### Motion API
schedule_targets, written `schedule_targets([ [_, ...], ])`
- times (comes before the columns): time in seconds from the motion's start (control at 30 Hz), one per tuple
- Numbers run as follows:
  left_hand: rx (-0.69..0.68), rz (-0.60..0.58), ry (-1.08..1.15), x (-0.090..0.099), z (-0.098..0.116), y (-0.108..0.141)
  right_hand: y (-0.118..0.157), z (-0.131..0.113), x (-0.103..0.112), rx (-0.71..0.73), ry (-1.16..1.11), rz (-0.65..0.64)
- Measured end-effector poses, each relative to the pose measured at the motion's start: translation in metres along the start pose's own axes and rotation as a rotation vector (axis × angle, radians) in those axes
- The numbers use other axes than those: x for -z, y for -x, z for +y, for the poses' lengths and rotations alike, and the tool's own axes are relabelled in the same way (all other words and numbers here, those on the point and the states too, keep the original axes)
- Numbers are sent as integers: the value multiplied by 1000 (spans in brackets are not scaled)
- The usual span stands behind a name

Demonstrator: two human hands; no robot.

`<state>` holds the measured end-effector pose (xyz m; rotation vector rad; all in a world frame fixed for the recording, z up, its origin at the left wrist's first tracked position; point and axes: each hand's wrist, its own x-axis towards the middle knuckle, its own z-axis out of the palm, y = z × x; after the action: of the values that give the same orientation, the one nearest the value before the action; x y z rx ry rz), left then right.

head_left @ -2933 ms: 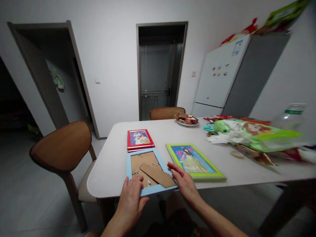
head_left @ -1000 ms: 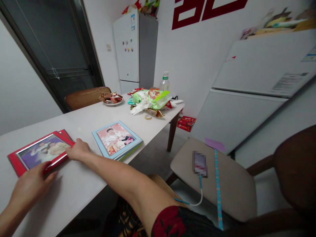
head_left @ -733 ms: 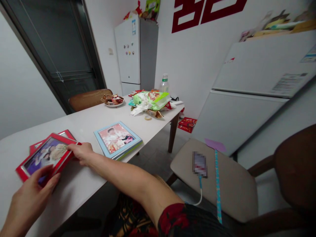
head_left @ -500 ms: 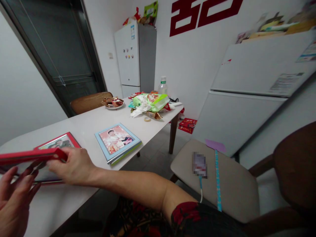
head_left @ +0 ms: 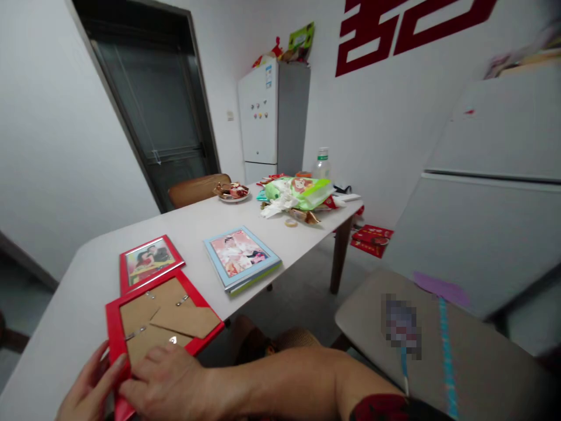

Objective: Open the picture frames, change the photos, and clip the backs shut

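A red picture frame (head_left: 204,292) lies face down at the near edge of the white table, its brown backing and metal clips showing. My left hand (head_left: 94,380) grips its left edge, thumb on top. On the near part of the backing rests my right hand (head_left: 169,377), fingers curled; whether they pinch anything is hidden. Just beyond, partly covered by this frame, a second red frame (head_left: 151,261) lies face up with a photo of two people. To the right, a light blue frame (head_left: 242,257) sits on a green-edged one.
Farther back on the table (head_left: 184,225) are a plate of wrappers (head_left: 234,192), a green package (head_left: 309,193), a tape roll (head_left: 290,223) and a bottle (head_left: 322,164). A chair (head_left: 363,310) at the right holds a blurred-out item and a blue strap.
The red frame was raised and tilted between both hands; now it lies back side up on the table. My right hand has moved onto its backing. The view has swung left.
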<state>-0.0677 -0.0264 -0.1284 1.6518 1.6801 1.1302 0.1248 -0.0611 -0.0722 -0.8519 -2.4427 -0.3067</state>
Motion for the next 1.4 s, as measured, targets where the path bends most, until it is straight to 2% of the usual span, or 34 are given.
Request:
schedule_targets([
  [0.03, 34, -74, 75, -3, 11, -2, -1, -2, -7, -6, -4, -8],
  [0.13, 59, -43, 76, -6, 32, -3, -4, -9, -23, -15, -25, -32],
  [0.23, 62, 9, -80, -4, 33, 2, -6, -14, -28, -16, -104, -82],
  [0.33, 26, 11, -200, -2, 31, 10, -6, -8, -16, -23, -292, -172],
  [0.4, 10, 18, -252, -2, 34, 14, -6, 7, -6, -65, -386, -181],
  [0.5, 7, 29, -305, -4, 41, 18, -9, 44, 3, -300, -321, -120],
  [0.57, 3, 21, -340, -5, 44, 20, -12, 68, 0, -416, -212, -182],
  [0.63, 0, 11, -360, -5, 46, 21, -15, 85, -8, -456, -149, -267],
  [0.73, -2, -1, -369, -4, 47, 22, -19, 94, -20, -485, -114, -313],
  [0.83, -8, -8, -378, -4, 47, 22, -22, 93, -25, -527, -95, -300],
  [1.0, -38, 31, -377, -6, 43, 23, -25, 87, -19, -534, -19, -272],
  [1.13, -50, 35, -366, -8, 41, 23, -36, 66, -25, -399, -76, -182],
  [1.23, -48, 46, -345, -8, 40, 23, -52, 45, -38, -279, -159, -222],
  [1.4, -53, 57, -356, -8, 42, 23, -74, 33, -55, -347, -120, -278],
])
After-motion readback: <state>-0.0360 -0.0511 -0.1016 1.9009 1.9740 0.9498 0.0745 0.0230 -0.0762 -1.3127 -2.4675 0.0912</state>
